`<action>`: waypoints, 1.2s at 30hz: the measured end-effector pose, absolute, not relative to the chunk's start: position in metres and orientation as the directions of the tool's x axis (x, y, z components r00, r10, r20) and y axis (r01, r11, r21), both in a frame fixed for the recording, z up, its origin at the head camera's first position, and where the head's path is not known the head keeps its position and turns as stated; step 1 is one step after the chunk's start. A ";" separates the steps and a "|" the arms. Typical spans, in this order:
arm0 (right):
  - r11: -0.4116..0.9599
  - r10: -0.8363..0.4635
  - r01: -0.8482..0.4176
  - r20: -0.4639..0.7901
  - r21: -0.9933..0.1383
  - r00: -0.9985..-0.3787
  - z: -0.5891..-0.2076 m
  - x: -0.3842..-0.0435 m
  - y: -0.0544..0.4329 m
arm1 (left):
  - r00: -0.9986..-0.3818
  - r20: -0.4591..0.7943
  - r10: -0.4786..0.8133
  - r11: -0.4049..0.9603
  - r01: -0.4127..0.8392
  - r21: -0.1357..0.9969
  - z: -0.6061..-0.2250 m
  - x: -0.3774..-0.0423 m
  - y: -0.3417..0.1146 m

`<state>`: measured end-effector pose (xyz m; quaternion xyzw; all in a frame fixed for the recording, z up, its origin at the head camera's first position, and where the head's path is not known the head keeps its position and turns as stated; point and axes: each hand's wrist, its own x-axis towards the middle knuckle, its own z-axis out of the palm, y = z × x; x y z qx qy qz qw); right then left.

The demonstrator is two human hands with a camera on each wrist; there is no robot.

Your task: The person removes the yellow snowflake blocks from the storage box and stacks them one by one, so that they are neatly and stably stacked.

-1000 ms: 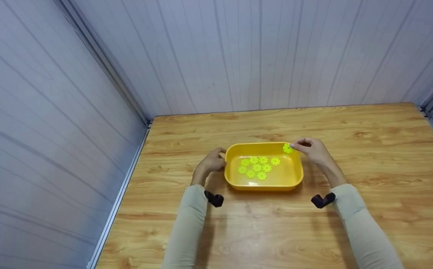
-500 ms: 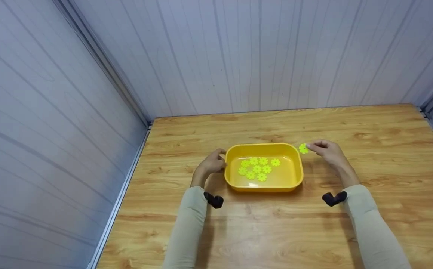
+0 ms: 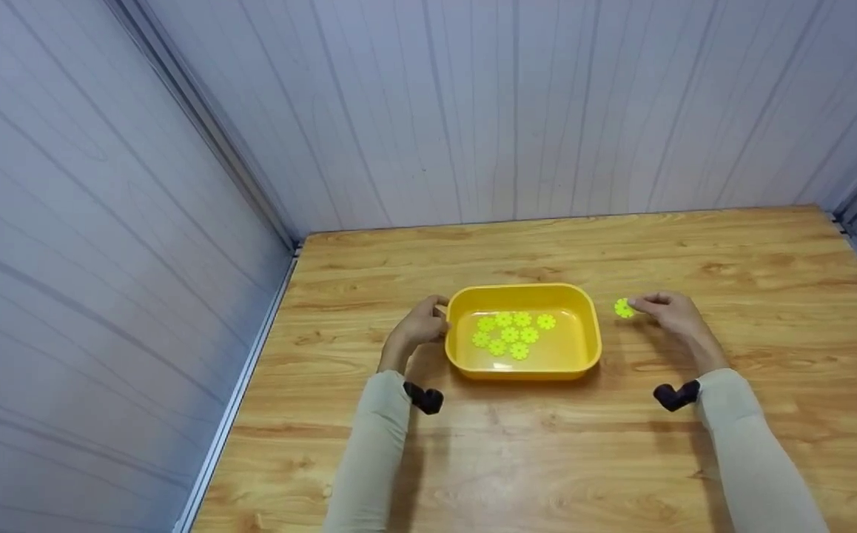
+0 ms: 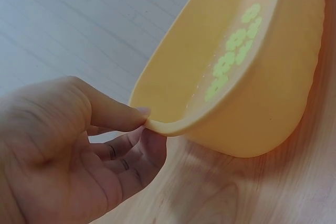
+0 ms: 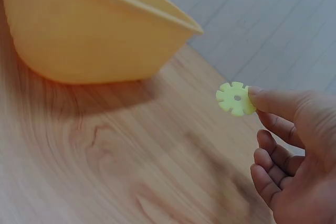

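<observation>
A yellow plastic basin (image 3: pixel 523 374) stands on the wooden table, its long side toward me. My left hand (image 3: pixel 419 323) pinches the rim at its left end, thumb on the inside and fingers under the outside, as the left wrist view shows. Several lime-yellow notched discs (image 3: pixel 510 335) lie flat on the basin floor. Just right of the basin, my right hand (image 3: pixel 671 314) holds one more notched disc (image 5: pixel 231 99) between thumb and index finger. That disc is round, with a small hole in its centre, and hangs above the table. The other right fingers are loosely curled.
The wood-grain table (image 3: pixel 517 451) extends around the basin on all sides. A pale panelled wall (image 3: pixel 473 111) rises along its back edge, with another wall (image 3: pixel 103 259) on the left. Black wrist mounts (image 3: pixel 424 397) stick out from both sleeves.
My right hand has carried the notched disc from over the basin's back right corner out to the right and slightly nearer me. The left hand and basin have stayed almost still.
</observation>
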<state>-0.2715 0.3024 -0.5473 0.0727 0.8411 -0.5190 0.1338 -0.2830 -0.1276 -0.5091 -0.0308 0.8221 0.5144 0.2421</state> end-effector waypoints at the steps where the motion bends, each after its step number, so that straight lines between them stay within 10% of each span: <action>1: 0.464 -0.020 0.257 -0.300 -0.848 -0.954 -0.548 -0.271 0.304 | -0.882 -0.427 0.200 0.459 -0.301 0.836 -0.509 -0.283 -0.127; 36: 0.768 0.062 0.100 -0.082 -0.632 -0.995 -0.564 -0.255 0.314 | -0.894 -0.391 0.219 0.401 -0.283 0.871 -0.513 -0.278 -0.129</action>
